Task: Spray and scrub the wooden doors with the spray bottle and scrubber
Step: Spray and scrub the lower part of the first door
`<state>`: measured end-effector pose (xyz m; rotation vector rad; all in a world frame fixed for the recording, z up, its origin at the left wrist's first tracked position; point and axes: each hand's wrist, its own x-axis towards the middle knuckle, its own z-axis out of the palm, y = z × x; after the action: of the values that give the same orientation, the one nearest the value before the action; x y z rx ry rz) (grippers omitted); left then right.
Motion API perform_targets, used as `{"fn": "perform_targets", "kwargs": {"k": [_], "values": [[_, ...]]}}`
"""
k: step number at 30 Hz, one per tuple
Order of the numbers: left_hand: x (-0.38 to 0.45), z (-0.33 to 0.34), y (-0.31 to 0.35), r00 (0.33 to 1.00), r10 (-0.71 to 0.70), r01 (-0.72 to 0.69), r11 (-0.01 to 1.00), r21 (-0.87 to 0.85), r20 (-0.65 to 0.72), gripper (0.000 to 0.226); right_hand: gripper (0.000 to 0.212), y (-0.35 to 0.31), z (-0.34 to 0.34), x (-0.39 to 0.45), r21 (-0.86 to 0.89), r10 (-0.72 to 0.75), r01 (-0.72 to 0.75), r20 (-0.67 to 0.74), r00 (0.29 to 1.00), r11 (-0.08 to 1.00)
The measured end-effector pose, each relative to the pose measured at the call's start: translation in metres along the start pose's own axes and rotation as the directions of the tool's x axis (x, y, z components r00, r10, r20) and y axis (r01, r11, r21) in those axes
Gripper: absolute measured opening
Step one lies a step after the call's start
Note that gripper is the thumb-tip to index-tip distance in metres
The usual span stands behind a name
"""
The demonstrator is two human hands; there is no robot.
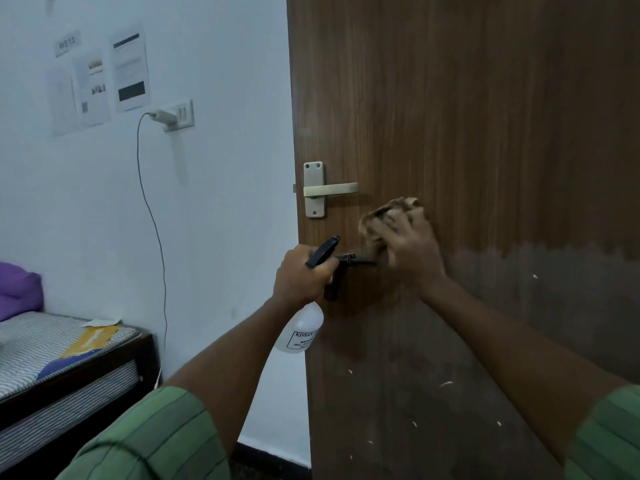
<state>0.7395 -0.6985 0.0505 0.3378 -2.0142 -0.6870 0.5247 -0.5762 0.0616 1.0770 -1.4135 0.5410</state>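
Head view: left hand (pixel 299 275) grips spray bottle (pixel 302 332); right hand (pixel 414 249) fingers clutch scrubber (pixel 384 216) against door (pixel 485 133).

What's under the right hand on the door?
A brownish scrubber sticks out above the right hand, against the wooden door. The hand covers the rest of it.

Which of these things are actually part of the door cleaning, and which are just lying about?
In use: wooden door, spray bottle in left hand, scrubber under right hand.
Lying about: bed, charger, wall papers, purple pillow.
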Motion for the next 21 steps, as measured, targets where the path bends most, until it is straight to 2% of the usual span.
{"fn": "perform_targets", "kwargs": {"k": [1,3,5,6,8,9,10,11,12,13,14,15,16,17,18,20,21], "values": [[0.0,0.003,0.002,1.0,-0.005,0.005,1.0,-0.002,-0.009,0.044,0.055,-0.004,0.003,-0.014,-0.026,-0.083,0.085,0.055,0.995,0.996],[-0.001,0.008,0.006,1.0,-0.01,0.009,1.0,-0.005,-0.025,0.044,0.075,-0.01,0.01,-0.063,-0.067,-0.096,0.107,0.141,0.985,0.992],[-0.005,0.014,0.011,1.0,-0.003,0.003,1.0,-0.016,-0.021,0.043,0.078,-0.014,0.011,-0.114,-0.128,-0.121,0.151,0.214,0.969,0.98],[-0.006,0.017,0.013,1.0,0.001,-0.001,1.0,-0.018,-0.017,0.043,0.072,-0.01,0.012,-0.126,-0.151,-0.236,0.279,0.254,0.938,0.948],[-0.008,0.021,0.018,1.0,0.018,-0.018,0.999,-0.027,0.005,0.044,0.061,0.014,0.006,-0.114,-0.14,-0.512,0.579,0.334,0.792,0.804],[-0.008,0.022,0.021,0.999,0.029,-0.028,0.999,-0.032,0.016,0.045,0.059,0.028,0.002,-0.095,-0.15,-0.595,0.669,0.347,0.725,0.728],[-0.007,0.023,0.024,0.999,0.037,-0.036,0.999,-0.04,0.021,0.045,0.058,0.039,-0.002,-0.074,-0.167,-0.61,0.687,0.348,0.712,0.707],[-0.005,0.023,0.027,0.999,0.042,-0.041,0.998,-0.051,0.025,0.044,0.057,0.046,-0.009,-0.054,-0.189,-0.538,0.611,0.324,0.778,0.769],[-0.003,0.024,0.029,0.998,0.05,-0.048,0.997,-0.066,0.028,0.043,0.057,0.049,-0.014,-0.037,-0.215,-0.372,0.43,0.261,0.891,0.877],[-0.001,0.024,0.031,0.998,0.06,-0.057,0.995,-0.082,0.032,0.041,0.059,0.047,-0.019,-0.028,-0.221,-0.157,0.197,0.187,0.97,0.955],[0.002,0.024,0.032,0.997,0.071,-0.068,0.994,-0.092,0.036,0.038,0.061,0.038,-0.021,-0.029,-0.205,0.012,0.017,0.138,0.99,0.979],[0.004,0.024,0.033,0.996,0.075,-0.071,0.993,-0.096,0.038,0.037,0.062,0.029,-0.018,-0.039,-0.193,0.073,-0.046,0.133,0.988,0.98],[0.005,0.025,0.034,0.996,0.077,-0.073,0.992,-0.1,0.038,0.037,0.064,0.02,-0.013,-0.056,-0.178,0.041,-0.009,0.176,0.984,0.984],[0.007,0.027,0.035,0.996,0.077,-0.072,0.991,-0.115,0.041,0.038,0.066,0.015,-0.011,-0.076,-0.167,-0.075,0.117,0.24,0.968,0.979],[0.007,0.029,0.034,0.996,0.078,-0.072,0.989,-0.127,0.044,0.04,0.068,0.013,-0.008,-0.097,-0.136,-0.244,0.299,0.321,0.915,0.944],[0.006,0.036,0.034,0.993,0.095,-0.084,0.986,-0.141,0.074,0.042,0.066,0.031,-0.016,-0.109,-0.066,-0.51,0.605,0.471,0.72,0.793],[0.005,0.039,0.034,0.99,0.108,-0.095,0.986,-0.139,0.089,0.041,0.061,0.045,-0.019,-0.1,-0.06,-0.579,0.685,0.484,0.656,0.726]]}}
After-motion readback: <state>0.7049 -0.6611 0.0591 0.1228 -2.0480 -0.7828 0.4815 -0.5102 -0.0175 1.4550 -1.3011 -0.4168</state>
